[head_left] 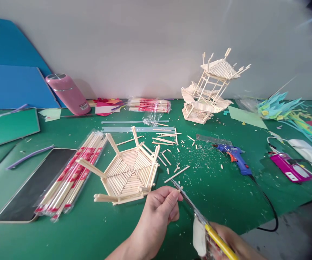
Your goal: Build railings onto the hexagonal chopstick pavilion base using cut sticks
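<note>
My left hand (160, 209) is closed in a pinch on a short wooden stick piece (180, 188) just in front of a hexagonal chopstick roof (127, 169) lying on the green mat (96, 224). My right hand (234, 243) at the bottom edge grips yellow-handled scissors (196, 213), whose blades reach up to the pinched stick. A longer loose stick (177, 174) lies just beyond the blade tips.
Packs of wrapped chopsticks (72, 177) and a black slab (34, 184) lie at left. A blue glue gun (235, 157) with its black cord, a pink device (291, 169), a chopstick pagoda model (208, 90), a pink bottle (68, 94) and coloured paper surround the work spot.
</note>
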A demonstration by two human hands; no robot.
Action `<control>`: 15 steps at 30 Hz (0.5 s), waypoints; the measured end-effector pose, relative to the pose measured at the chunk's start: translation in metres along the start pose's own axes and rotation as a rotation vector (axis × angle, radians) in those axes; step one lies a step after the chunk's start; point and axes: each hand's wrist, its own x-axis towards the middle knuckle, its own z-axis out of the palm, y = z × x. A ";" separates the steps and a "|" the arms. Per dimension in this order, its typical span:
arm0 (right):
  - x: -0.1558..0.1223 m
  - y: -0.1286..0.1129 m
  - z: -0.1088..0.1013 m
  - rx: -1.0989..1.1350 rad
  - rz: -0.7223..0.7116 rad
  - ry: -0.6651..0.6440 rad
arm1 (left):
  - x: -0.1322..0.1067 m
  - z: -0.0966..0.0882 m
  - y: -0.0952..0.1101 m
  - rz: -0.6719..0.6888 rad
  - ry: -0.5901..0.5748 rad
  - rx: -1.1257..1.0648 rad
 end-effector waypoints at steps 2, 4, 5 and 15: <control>0.002 0.003 0.000 -0.001 0.009 -0.007 | 0.000 0.000 0.000 -0.011 -0.001 -0.003; 0.003 0.005 0.001 0.000 0.024 -0.015 | 0.000 0.000 -0.001 -0.017 -0.006 0.002; 0.004 0.005 0.002 0.000 0.032 -0.013 | 0.000 0.000 -0.001 -0.018 -0.008 0.010; -0.013 -0.021 -0.005 -0.086 0.007 0.093 | 0.000 -0.002 0.004 0.043 0.008 0.230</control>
